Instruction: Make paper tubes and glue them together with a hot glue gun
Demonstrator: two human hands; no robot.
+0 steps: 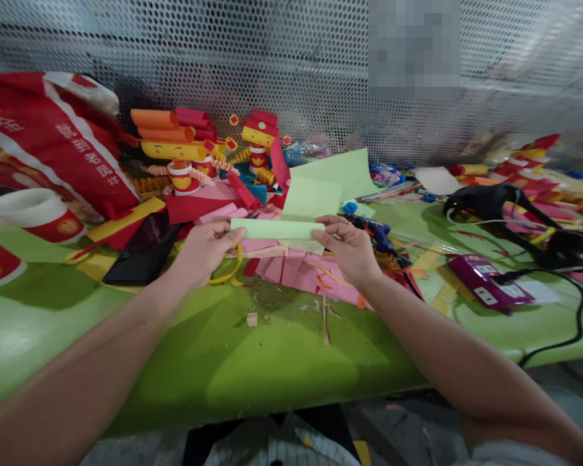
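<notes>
A pale green paper roll is held level above the table by its two ends. My left hand pinches its left end between thumb and fingers. At the right end, my right hand grips it the same way. Behind the roll lie flat sheets of light green paper. Beneath it are pink paper strips and a yellow scissor-like handle loop, partly hidden by my left hand. A dark blue glue gun lies just beyond my right hand.
Paper figures stand at the back left, near a red bag. Paper cups and a black phone are on the left. To the right lie a purple power strip with a black cable and a black strapped device.
</notes>
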